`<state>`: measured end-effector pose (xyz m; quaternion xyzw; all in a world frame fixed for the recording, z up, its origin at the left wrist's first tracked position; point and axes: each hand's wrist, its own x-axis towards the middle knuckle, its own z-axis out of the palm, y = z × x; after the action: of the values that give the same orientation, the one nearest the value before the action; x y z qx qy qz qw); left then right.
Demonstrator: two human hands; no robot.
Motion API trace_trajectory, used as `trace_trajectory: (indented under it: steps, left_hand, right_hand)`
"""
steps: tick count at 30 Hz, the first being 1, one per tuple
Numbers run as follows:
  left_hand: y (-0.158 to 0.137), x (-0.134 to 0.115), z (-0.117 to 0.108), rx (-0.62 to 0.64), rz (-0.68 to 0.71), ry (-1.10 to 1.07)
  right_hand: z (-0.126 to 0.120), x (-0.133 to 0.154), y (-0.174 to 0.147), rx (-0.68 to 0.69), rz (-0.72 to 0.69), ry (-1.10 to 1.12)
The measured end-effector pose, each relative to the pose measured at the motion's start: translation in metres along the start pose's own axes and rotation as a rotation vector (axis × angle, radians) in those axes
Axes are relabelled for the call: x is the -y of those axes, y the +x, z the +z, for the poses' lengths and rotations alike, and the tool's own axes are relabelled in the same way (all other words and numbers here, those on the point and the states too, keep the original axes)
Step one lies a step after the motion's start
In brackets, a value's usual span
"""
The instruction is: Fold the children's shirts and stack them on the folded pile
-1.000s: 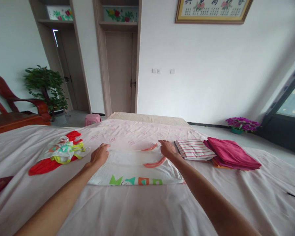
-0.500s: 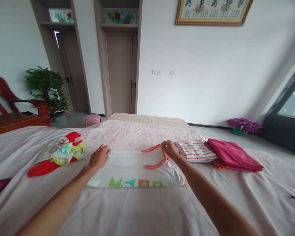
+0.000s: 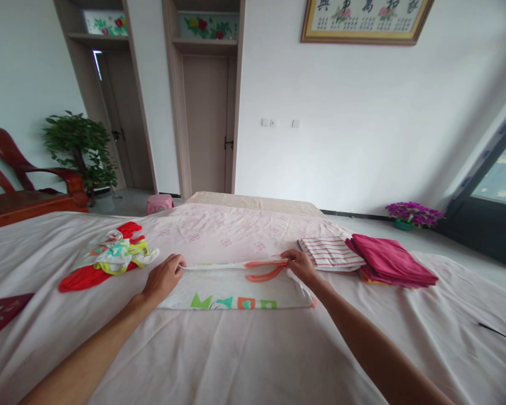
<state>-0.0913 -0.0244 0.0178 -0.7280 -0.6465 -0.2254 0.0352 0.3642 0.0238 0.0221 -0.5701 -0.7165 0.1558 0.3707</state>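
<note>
A white shirt point(image 3: 231, 284) with coral neck trim and colourful printed letters lies flat in front of me, its far edge partly folded over. My left hand point(image 3: 165, 275) pinches the far left corner of the shirt. At the far right corner, by the coral trim, my right hand point(image 3: 300, 264) grips the fabric with its fingers closed. Just beyond the right hand lies a folded red-striped white cloth point(image 3: 333, 253). A crumpled heap of red, white and yellow-edged clothes point(image 3: 113, 257) rests to the left of my left hand.
Folded magenta clothing point(image 3: 390, 261) sits on the right, with an orange piece under it. A dark red item point(image 3: 4, 315) lies at the left edge and a thin black cord point(image 3: 500, 333) at the right. A pale sheet point(image 3: 253, 360) covers the surface.
Both hands have brought the shirt's far edge over toward me, so a folded strip now runs along it and less of the coral neckline shows. The view has shifted slightly.
</note>
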Motion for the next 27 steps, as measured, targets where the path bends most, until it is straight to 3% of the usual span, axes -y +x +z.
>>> trace_trajectory:
  steps: [5,9,14,16,21,24,27]
  left_hand:
    - [-0.001,0.001,-0.001,0.069,-0.044,0.007]
    - [-0.005,0.003,-0.01,0.12,0.028,0.091]
    - [0.002,-0.022,-0.022,-0.025,0.119,0.049]
    - [0.008,-0.049,-0.016,-0.047,0.144,-0.067]
    - [0.013,-0.12,0.024,0.052,0.251,-0.185]
    - [0.004,-0.132,0.041,0.158,0.266,-0.088]
    - [-0.005,-0.12,0.044,0.235,0.263,-0.01]
  right_hand:
    - [-0.005,0.012,-0.015,0.055,-0.02,-0.061]
    - [-0.015,0.012,-0.026,0.163,-0.083,-0.156]
    - [-0.02,0.034,-0.018,-0.009,-0.034,-0.272]
    - [-0.007,0.055,-0.014,-0.023,-0.082,-0.324]
    - [0.055,0.1,-0.024,0.154,-0.313,-0.501]
    - [0.08,0.099,-0.036,0.215,-0.317,-0.585]
    - [0.08,0.081,-0.046,0.24,-0.235,-0.635]
